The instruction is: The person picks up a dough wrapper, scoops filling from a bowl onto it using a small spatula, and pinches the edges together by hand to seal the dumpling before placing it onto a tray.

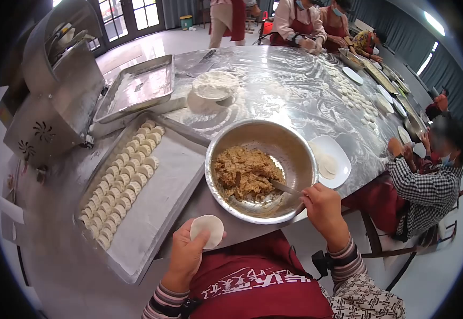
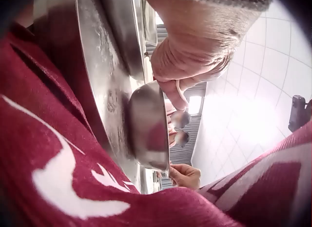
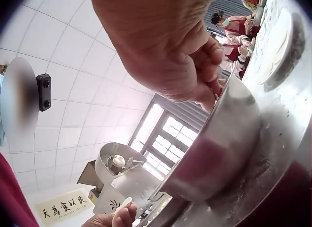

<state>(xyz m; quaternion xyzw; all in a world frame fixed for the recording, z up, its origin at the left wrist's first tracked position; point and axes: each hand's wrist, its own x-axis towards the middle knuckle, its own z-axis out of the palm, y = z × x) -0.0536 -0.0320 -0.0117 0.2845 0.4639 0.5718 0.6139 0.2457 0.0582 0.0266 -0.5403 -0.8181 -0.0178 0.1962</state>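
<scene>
My left hand (image 1: 184, 254) holds a round dumpling wrapper (image 1: 210, 223) near the table edge, the thumb lying over its face. In the right wrist view that wrapper shows edge-on as a pale disc (image 3: 122, 211). My right hand (image 1: 325, 213) pinches the end of a flat metal spatula (image 1: 287, 189) at the near right rim of a large steel bowl (image 1: 299, 159). The spatula's far end reaches into the brown minced filling (image 1: 246, 169) heaped at the bowl's left side. In the left wrist view, the left hand (image 2: 195, 56) is above the bowl's side (image 2: 148, 124).
A lined tray (image 1: 162, 199) with rows of folded dumplings (image 1: 119, 183) lies left of the bowl. A white plate (image 1: 340, 159) with wrappers sits right of it. Behind are a flour bowl (image 1: 213, 87), another tray (image 1: 141, 85) and a steel machine (image 1: 56, 101). People work around the table.
</scene>
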